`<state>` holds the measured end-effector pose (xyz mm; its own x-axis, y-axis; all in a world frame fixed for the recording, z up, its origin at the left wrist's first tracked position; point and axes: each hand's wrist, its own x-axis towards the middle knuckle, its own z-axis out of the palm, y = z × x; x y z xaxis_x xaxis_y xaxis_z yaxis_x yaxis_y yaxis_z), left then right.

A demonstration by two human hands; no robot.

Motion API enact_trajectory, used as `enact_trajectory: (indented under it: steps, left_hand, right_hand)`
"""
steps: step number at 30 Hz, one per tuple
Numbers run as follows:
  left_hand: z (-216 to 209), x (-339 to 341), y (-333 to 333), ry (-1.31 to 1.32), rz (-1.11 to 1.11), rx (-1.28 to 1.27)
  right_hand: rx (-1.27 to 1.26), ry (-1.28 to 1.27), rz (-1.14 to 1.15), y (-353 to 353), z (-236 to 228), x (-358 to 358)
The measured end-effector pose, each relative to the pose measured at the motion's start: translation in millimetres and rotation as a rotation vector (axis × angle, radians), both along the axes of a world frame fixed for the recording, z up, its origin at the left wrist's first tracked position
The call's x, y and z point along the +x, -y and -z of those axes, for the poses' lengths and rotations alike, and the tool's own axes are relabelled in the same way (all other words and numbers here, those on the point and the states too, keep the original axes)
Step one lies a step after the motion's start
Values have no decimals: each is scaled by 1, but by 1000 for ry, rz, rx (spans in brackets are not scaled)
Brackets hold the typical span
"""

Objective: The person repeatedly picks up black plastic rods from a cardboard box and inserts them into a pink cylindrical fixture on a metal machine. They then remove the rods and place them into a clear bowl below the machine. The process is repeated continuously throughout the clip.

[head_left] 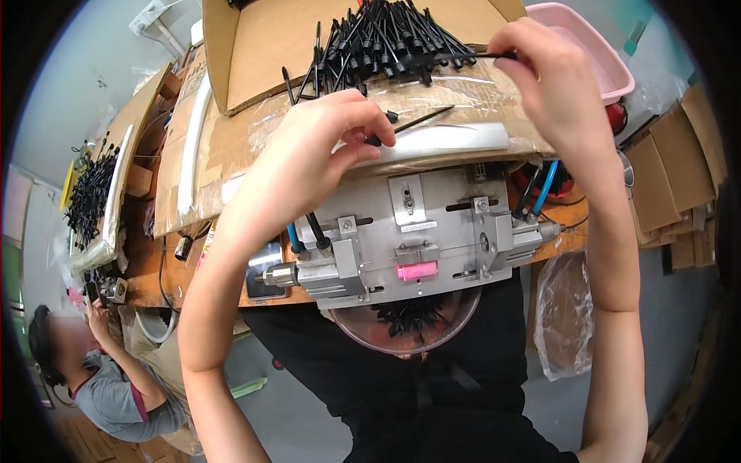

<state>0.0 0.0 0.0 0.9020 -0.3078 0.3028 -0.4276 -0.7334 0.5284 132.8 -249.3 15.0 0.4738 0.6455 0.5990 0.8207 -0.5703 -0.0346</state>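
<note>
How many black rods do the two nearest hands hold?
2: one black rod in the left hand, another in the right hand. More could be hidden inside the grip.

We saw heaped thin black rods (382, 51): plastic-looking, faint sheen. Beneath, brown cardboard (274, 46), matt, partly under glossy, wrinkled clear tape (467, 86). White strip (455, 139) looked smooth and shiny. Fixture plate (370, 202) was grey metal, smooth, softly reflective; pink block (417, 271) on it, glossy. Bench top (147, 286) was smooth-looking wood. Pink basin (598, 46): smooth plastic. Clear bag (566, 320) we found crinkled, shiny plastic film. Trousers (309, 359): matt black cloth.
</note>
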Motion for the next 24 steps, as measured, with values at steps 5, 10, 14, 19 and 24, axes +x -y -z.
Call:
enact_trajectory:
  steps: [5,10,14,19,24]
  left_hand:
    - [23,-56,38,306,-162,-126]
    - [98,-143,103,261,-384,-52]
    - [134,-147,134,161,-481,191]
    - [142,-136,144,68,-507,245]
    - [141,-133,144,55,-506,212]
  right_hand:
    - [411,-384,-70,17,-5,-34]
    - [621,-803,-241,61,13,-54]
    - [781,-974,-321,79,32,-70]
    - [753,-878,-413,79,31,-96]
    - [761,-688,-267,61,49,-133]
